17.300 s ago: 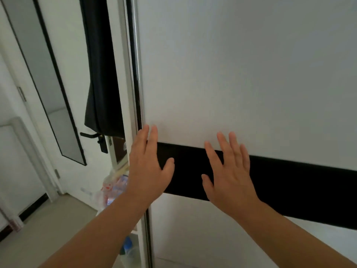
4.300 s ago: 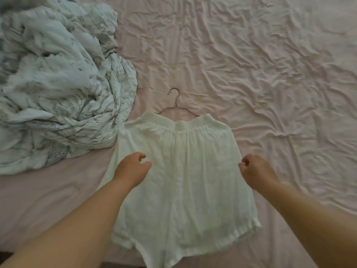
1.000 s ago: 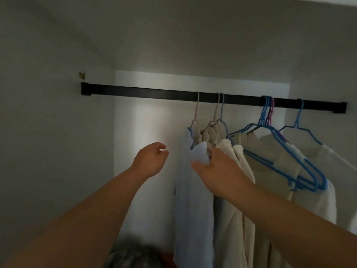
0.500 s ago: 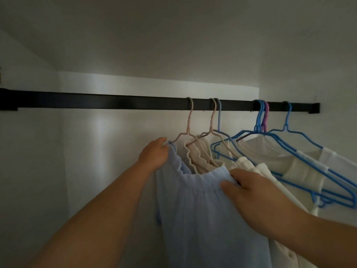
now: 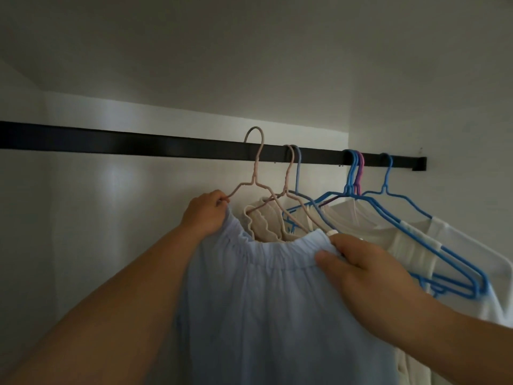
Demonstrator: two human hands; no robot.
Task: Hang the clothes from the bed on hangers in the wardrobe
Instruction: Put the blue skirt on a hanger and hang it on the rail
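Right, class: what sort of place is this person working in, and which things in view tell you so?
Most likely the inside of a wardrobe: a black rail spans plain pale walls, hangers with pale garments hang from it, and both hands hold a light blue garment on a pink hanger.

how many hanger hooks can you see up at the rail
6, perhaps more hidden: one pink hook raised above the rail, a pink and blue pair hooked on, two blue with a purple, one blue rightmost.

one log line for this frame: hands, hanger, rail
left hand: grips pink hanger end and shorts waistband | right hand: pinches waistband | hook: raised above rail
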